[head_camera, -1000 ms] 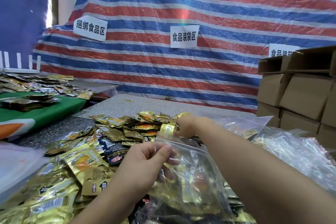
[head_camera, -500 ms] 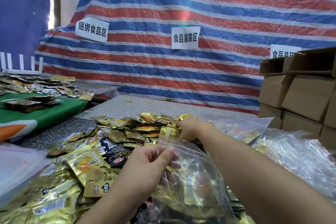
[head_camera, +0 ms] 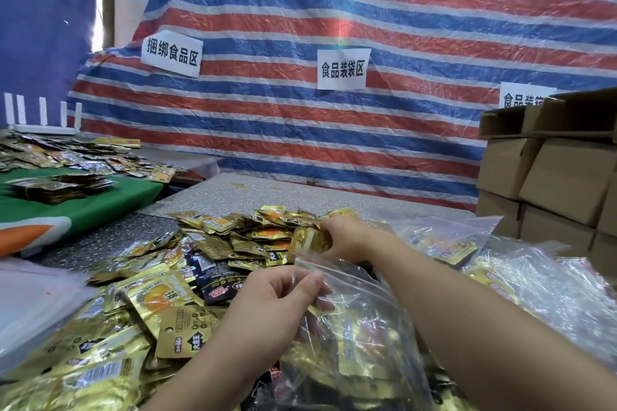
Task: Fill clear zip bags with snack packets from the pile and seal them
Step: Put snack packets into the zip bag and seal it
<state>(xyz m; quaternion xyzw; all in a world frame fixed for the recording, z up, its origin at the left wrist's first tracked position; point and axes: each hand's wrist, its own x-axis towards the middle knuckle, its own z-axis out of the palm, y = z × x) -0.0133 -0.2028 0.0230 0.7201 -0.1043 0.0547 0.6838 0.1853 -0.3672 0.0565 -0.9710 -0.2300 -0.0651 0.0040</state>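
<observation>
We bring another gold foil snack packet [head_camera: 312, 240] to the clear plastic zip bag [head_camera: 360, 327].

Our right hand [head_camera: 347, 237], at twelve o'clock, has lifted it from the pile; left hand [head_camera: 283, 297] still pinches the mouth open.

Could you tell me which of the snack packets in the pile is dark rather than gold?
The navy-black foil packet with red print, lying just beyond the left hand; the packets around it are all gold.

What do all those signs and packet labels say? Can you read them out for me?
"捆绑食品区": left white paper sign on the striped tarp.
"食品装袋区": middle white sign.
"食品装…": right white sign, cut off by cardboard boxes.
Gold snack packets: print too small and blurred.
</observation>
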